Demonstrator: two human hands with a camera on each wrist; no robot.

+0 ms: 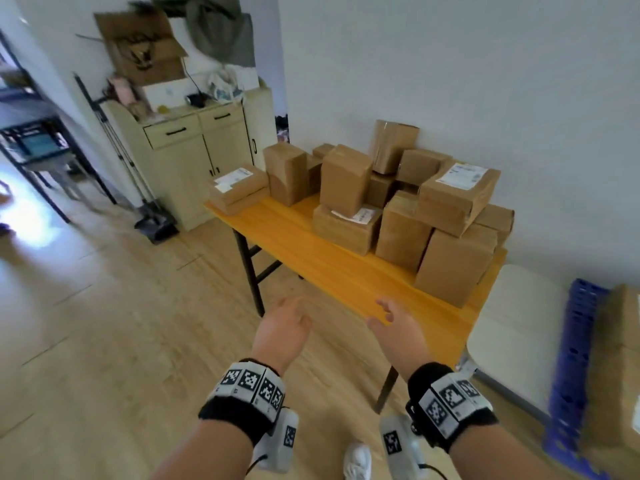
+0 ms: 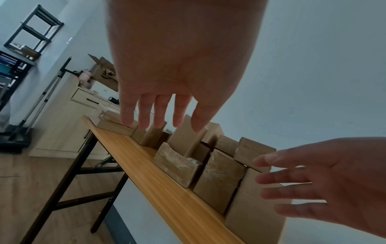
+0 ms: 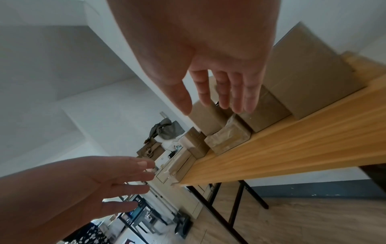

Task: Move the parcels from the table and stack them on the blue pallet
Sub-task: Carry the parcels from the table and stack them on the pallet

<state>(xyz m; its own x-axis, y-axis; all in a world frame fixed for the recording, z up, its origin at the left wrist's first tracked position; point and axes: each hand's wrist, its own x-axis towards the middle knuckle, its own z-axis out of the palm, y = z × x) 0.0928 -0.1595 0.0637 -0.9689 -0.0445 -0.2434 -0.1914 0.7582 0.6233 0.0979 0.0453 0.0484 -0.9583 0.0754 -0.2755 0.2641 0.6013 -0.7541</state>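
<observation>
Several brown cardboard parcels (image 1: 398, 202) are piled on the yellow wooden table (image 1: 322, 258) against the white wall, some stacked on others. The blue pallet (image 1: 575, 358) stands at the far right edge with a parcel (image 1: 623, 341) on it. My left hand (image 1: 294, 317) and right hand (image 1: 384, 315) reach forward side by side, short of the table's front edge, fingers spread and holding nothing. In the left wrist view my left hand (image 2: 163, 113) points at the parcels (image 2: 217, 171). In the right wrist view my right hand (image 3: 219, 95) hovers before the parcels (image 3: 261, 107).
A beige cabinet (image 1: 194, 157) with clutter on top stands left of the table. A dustpan and broom (image 1: 152, 216) lean beside it. A dark metal shelf (image 1: 31, 143) is at the far left. A white panel (image 1: 512, 334) lies between table and pallet. Wooden floor lies in front.
</observation>
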